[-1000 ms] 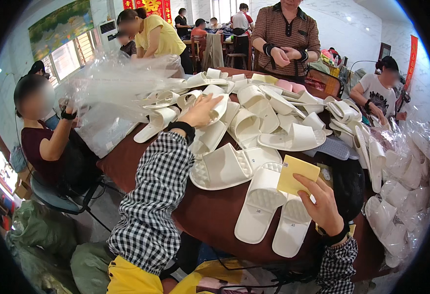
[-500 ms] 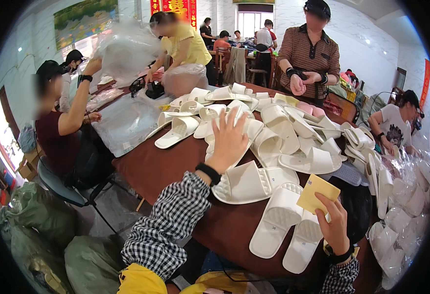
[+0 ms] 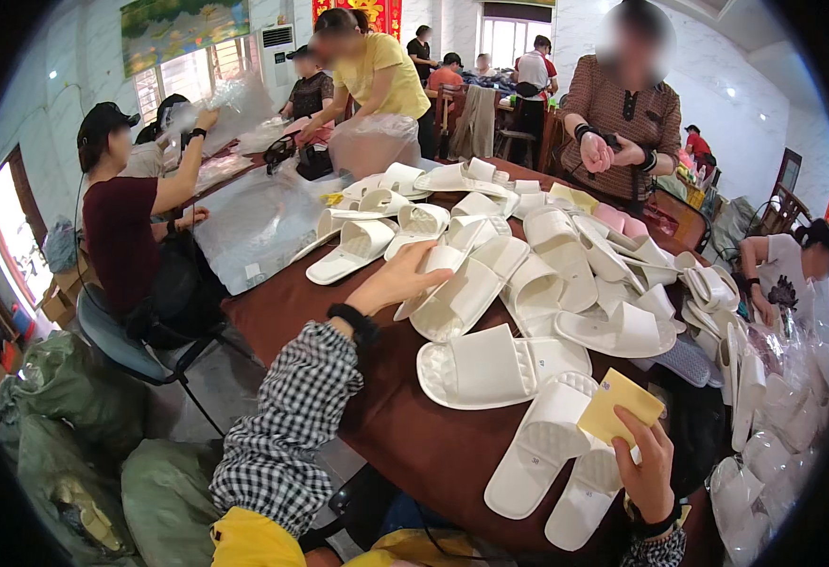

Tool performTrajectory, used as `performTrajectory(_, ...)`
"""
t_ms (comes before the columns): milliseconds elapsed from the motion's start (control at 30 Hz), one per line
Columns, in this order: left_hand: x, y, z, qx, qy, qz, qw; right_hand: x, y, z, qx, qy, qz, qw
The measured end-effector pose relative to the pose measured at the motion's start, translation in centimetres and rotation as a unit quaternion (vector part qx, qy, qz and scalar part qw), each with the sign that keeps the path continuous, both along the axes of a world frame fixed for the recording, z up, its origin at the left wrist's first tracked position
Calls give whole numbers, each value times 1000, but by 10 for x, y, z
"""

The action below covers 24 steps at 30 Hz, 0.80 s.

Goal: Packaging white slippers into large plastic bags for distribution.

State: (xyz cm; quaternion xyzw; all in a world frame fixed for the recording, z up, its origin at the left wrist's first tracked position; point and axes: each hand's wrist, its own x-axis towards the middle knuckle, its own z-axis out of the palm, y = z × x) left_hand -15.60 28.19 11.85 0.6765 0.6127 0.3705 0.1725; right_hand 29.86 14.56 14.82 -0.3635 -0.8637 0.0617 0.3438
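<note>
While my left hand [image 3: 403,282] reaches out flat, fingers spread, over a white slipper [image 3: 459,298] in the pile, touching it I think but gripping nothing, my right hand [image 3: 649,465] keeps its grip pinched on a yellow card [image 3: 620,407] above two slippers [image 3: 566,460] near the brown tabletop's [image 3: 414,435] edge.

green sacks [image 3: 84,416] on the floor, clear plastic bags [image 3: 254,222] across the table.
</note>
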Motion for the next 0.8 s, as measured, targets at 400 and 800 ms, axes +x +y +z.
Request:
performTrajectory(400,1,-114,37,66,240,-25,968,10,-7,8,-61,-51,-37,996)
performTrajectory(800,-80,-16,63,-56,98,64,992,8,7,8,-72,-35,-7,997)
